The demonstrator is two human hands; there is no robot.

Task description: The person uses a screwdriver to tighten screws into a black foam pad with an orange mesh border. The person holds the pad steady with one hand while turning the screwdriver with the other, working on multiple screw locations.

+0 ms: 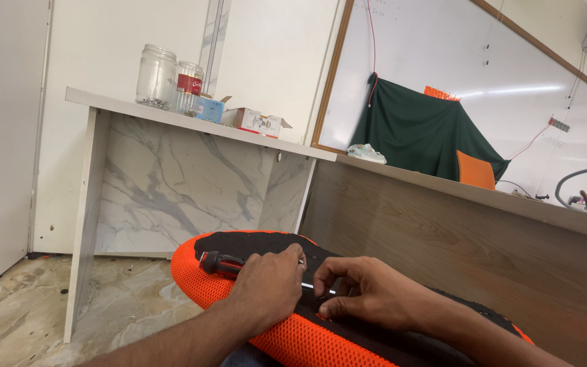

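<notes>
Hands (266, 289) (368, 295) with screwdriver (222, 264) mid orange-rimmed seat (307, 340), desk (171, 177) near

One head cam, looking down-fwd, close over both hands near; marble shelf (171, 119) far left, whiteboard (456, 61) far right.

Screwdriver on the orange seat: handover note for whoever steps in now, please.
Left hand: closed around the red-and-black screwdriver, handle sticking out to the left, shaft running right.
Right hand: fingertips pinched at the shaft's tip, pressing on the black underside of the orange mesh seat.
The seat lies upside down, across the person's lap as far as the view shows.
Done: tool set at one spot. Whether a screw is there is hidden by the fingers.
Left: cannot be judged from this view.
</notes>
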